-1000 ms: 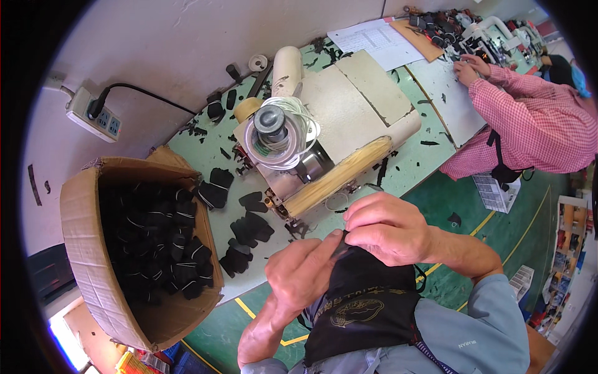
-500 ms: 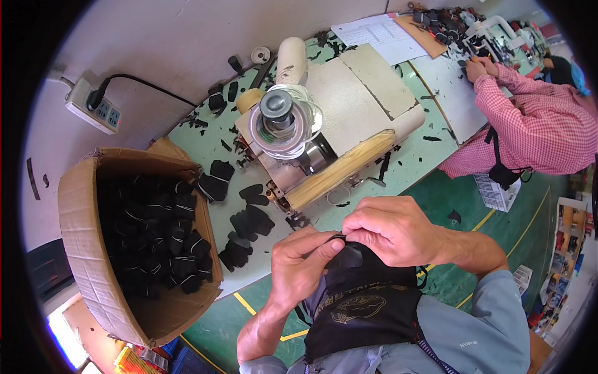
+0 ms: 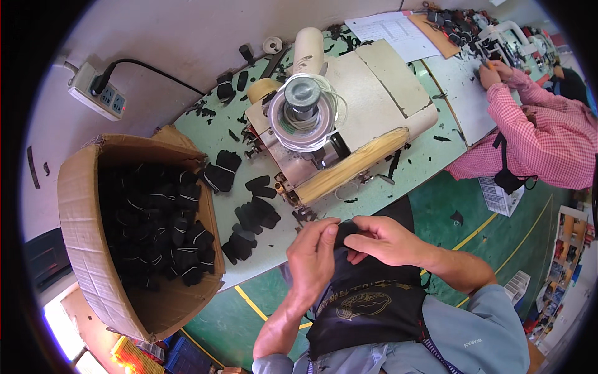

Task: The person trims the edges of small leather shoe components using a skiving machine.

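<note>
Above my apron-covered lap, my left hand (image 3: 313, 252) and my right hand (image 3: 387, 240) meet at a small black rounded piece (image 3: 344, 232). It looks like soft sheet material, and its lower part blends into the black apron (image 3: 367, 311). Left fingers press along one side of it; the right thumb lies across the other side with the fingers curled behind. Loose black flat pieces of similar look (image 3: 256, 215) lie on the table near my left hand, beside a banded black bundle (image 3: 222, 171).
A cream machine (image 3: 367, 81) with a yellowish belt side stands on the pale green table (image 3: 283, 240). At left, a cardboard box (image 3: 81, 212) holds several banded black bundles. A socket strip (image 3: 96, 90) hangs on the wall. A co-worker in a checked sleeve (image 3: 517, 112) works at far right.
My hands have shifted from pinching the piece's edge to holding it more upright, with its rounded face showing. The left fingers have straightened. The whole view has shifted slightly.
</note>
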`<act>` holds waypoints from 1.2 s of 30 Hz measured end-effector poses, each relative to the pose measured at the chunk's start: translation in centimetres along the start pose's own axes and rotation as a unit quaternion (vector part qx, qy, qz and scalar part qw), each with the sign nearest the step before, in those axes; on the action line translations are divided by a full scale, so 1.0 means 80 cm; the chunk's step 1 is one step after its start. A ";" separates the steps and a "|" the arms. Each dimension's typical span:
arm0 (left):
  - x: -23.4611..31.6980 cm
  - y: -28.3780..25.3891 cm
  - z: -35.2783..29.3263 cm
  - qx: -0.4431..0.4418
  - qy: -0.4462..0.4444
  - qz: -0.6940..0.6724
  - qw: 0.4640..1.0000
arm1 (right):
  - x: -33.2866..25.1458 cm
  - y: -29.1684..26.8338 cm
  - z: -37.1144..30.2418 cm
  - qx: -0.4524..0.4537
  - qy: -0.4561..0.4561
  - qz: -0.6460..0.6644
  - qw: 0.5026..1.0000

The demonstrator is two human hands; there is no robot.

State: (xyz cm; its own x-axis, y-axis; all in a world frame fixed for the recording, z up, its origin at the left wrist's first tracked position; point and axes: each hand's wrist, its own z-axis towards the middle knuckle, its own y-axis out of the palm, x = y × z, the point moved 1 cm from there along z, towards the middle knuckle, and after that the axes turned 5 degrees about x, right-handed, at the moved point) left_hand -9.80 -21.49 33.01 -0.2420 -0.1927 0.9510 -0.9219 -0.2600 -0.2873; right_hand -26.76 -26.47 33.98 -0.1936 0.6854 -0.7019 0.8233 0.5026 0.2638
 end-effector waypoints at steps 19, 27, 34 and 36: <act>-0.100 -0.068 0.115 0.120 -0.147 -0.096 0.977 | 0.008 -0.010 0.005 0.004 0.040 0.028 0.999; -0.185 -0.050 0.211 0.103 -0.338 -0.288 0.890 | 0.018 0.012 -0.003 -0.018 0.023 0.025 0.999; -0.230 -0.038 0.225 0.073 -0.331 -0.493 0.801 | 0.019 0.012 -0.002 0.003 0.036 0.029 0.999; -0.236 -0.032 0.228 0.064 -0.310 -0.486 0.815 | 0.019 0.011 -0.002 0.009 0.011 0.020 1.000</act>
State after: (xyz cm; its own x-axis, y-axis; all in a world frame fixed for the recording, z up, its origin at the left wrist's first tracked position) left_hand 2.68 -34.44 13.70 0.8186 -0.2677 0.5081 -0.5391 -0.6631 0.5192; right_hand -26.44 -24.93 33.24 -0.1728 0.7165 -0.6758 0.8402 0.4653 0.2785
